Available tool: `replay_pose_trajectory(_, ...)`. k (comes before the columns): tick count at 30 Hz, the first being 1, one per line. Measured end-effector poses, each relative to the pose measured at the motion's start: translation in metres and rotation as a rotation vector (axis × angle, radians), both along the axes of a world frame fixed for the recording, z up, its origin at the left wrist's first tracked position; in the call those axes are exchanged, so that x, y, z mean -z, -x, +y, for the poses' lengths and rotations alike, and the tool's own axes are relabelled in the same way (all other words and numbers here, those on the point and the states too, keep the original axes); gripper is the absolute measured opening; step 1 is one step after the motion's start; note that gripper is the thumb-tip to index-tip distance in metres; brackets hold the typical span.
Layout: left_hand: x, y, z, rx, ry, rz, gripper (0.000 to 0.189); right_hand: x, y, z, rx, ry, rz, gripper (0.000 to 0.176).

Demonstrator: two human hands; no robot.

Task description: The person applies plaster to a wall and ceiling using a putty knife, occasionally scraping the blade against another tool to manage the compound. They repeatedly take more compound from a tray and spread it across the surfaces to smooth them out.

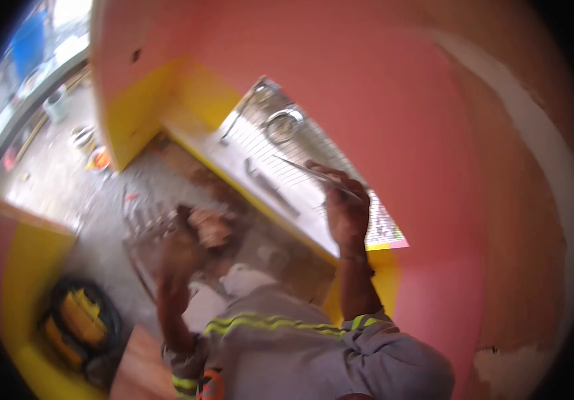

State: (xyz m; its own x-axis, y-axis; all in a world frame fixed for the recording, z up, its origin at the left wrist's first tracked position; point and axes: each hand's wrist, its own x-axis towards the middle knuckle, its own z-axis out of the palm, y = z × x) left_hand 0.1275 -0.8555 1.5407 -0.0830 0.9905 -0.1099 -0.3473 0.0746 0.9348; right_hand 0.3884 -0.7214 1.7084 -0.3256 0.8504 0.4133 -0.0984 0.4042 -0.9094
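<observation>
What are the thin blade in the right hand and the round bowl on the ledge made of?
The thin blade in the right hand looks like bare metal: grey, flat, faintly shiny. The round bowl on the ledge seems polished steel, its rim glinting.

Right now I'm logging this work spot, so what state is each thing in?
right hand: shut on a thin metal blade, over the ledge
left hand: at a brown lump, grip too blurred to tell
bowl: resting on the ledge
bar: lying flat on the ledge
bag: on the floor, seemingly open
</observation>
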Motion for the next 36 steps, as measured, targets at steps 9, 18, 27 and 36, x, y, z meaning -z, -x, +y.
replay_pose_trajectory(9, -0.044, -0.013, 0.011, -0.044, -0.183, -0.328, 0.027, 0.020, 0.037, -0.014, -0.262, -0.169, -0.257, 0.017)
replay_pose_trajectory(18, -0.049, -0.014, -0.007, -0.064, -0.188, -0.123, 0.035, 0.050, 0.041, -0.010, -0.137, -0.345, -0.703, 0.024)
replay_pose_trajectory(27, 0.023, 0.054, -0.111, -0.450, 0.147, -0.125, 0.030, 0.239, -0.073, -0.066, 0.330, 1.092, 0.197, 0.053)
replay_pose_trajectory(36, 0.027, 0.088, -0.190, -0.710, 0.320, 0.328, 0.030, 0.255, -0.052, -0.054, 0.284, 1.242, 0.312, 0.039)
